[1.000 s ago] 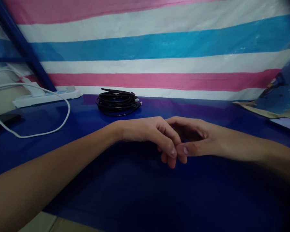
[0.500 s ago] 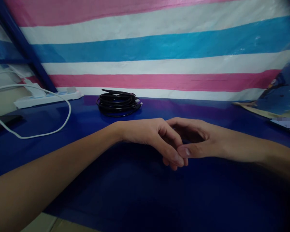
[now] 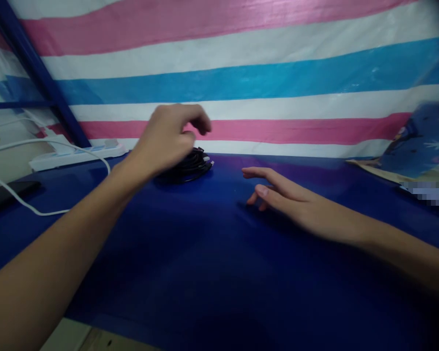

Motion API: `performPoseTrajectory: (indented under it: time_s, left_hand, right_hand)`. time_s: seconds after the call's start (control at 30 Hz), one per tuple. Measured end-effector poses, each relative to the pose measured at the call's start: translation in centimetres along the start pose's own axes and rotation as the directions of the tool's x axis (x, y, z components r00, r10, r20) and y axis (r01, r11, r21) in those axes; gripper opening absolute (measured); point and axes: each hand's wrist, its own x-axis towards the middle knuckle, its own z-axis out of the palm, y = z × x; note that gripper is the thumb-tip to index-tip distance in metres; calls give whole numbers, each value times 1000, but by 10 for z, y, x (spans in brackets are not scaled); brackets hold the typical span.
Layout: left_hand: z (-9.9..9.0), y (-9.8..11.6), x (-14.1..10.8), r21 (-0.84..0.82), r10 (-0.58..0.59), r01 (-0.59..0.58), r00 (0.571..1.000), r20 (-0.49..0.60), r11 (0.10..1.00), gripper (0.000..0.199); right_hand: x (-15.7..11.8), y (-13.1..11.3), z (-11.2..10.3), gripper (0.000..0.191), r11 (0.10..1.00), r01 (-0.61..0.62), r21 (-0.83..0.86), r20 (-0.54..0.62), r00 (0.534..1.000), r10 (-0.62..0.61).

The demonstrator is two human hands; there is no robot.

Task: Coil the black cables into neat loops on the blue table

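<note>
A coiled black cable (image 3: 190,168) with light metal plug ends lies on the blue table (image 3: 205,253) near its back edge. Above it hovers my left hand (image 3: 171,134), fingers curved and thumb apart, slightly blurred, with nothing in its grasp; the hand and wrist cover part of the coil. My right hand (image 3: 285,195) is to the right of the coil, low over the tabletop, its fingers stretched toward the left and apart. It holds nothing.
On the left stand a white power strip (image 3: 78,155) with plugs in it, a looping white cord (image 3: 18,195) and a flat black object (image 3: 10,195). Striped plastic sheeting (image 3: 241,87) hangs behind the table. A blue patterned item (image 3: 417,141) leans at the right.
My hands were touching in front of the coil and have separated. The left hand has risen up and left over the cable; the right has opened its fingers. The view has tilted slightly up.
</note>
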Motion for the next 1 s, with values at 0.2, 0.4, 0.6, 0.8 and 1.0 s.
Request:
performPoseTrajectory:
  time_s: [0.2, 0.4, 0.6, 0.8, 1.0]
  left_hand:
    - [-2, -52, 0, 405, -246, 35, 840, 483, 914, 55]
    - [10, -61, -3, 423, -324, 101, 805, 496, 900, 44]
    - [6, -64, -1, 368, -261, 98, 867, 424, 925, 44]
    - [-3, -64, -1, 231, -337, 295, 925, 175, 927, 39]
    - [-6, -76, -5, 208, -449, 476, 878, -164, 854, 45]
  right_hand:
    - [5, 10, -3, 57, 913, 250, -323, 36, 967, -253]
    - [6, 14, -6, 59, 883, 272, -383, 57, 961, -271]
    - [5, 12, -7, 56, 875, 295, -384, 72, 954, -290]
    - [5, 11, -8, 54, 886, 294, -358, 83, 955, -284]
    - [4, 8, -8, 55, 889, 279, -363, 94, 960, -263]
